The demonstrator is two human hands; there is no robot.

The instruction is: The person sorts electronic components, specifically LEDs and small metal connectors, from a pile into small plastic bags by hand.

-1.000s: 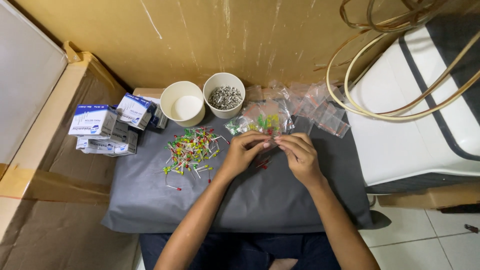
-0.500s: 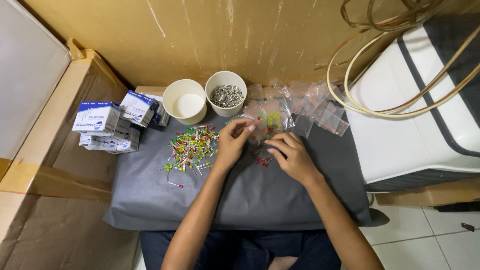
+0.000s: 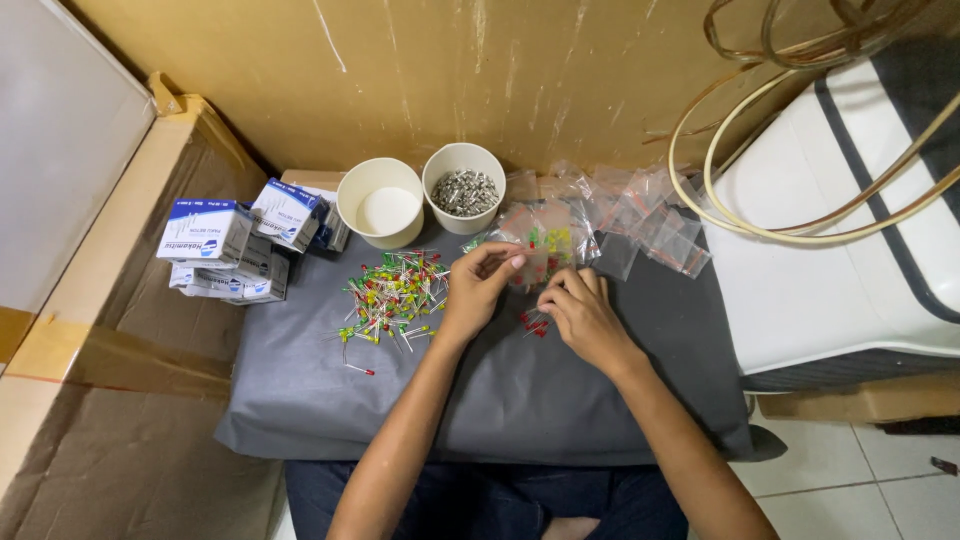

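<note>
Grey cloth (image 3: 300,390) covers the low work surface against a scuffed brown wall. Small blue-and-white boxes (image 3: 235,245) sit far left, then two paper cups (image 3: 385,200). A heap of coloured LEDs (image 3: 395,295) lies beside the left hand (image 3: 478,290), whose fingers pinch a clear little bag (image 3: 540,245). The right hand (image 3: 580,315) is curled over a few red LEDs (image 3: 532,322), though whether it grips any I cannot tell.

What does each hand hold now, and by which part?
The left hand pinches something small between its fingertips; what it is cannot be told. The right hand rests on red LEDs; its grip is hidden.
</note>
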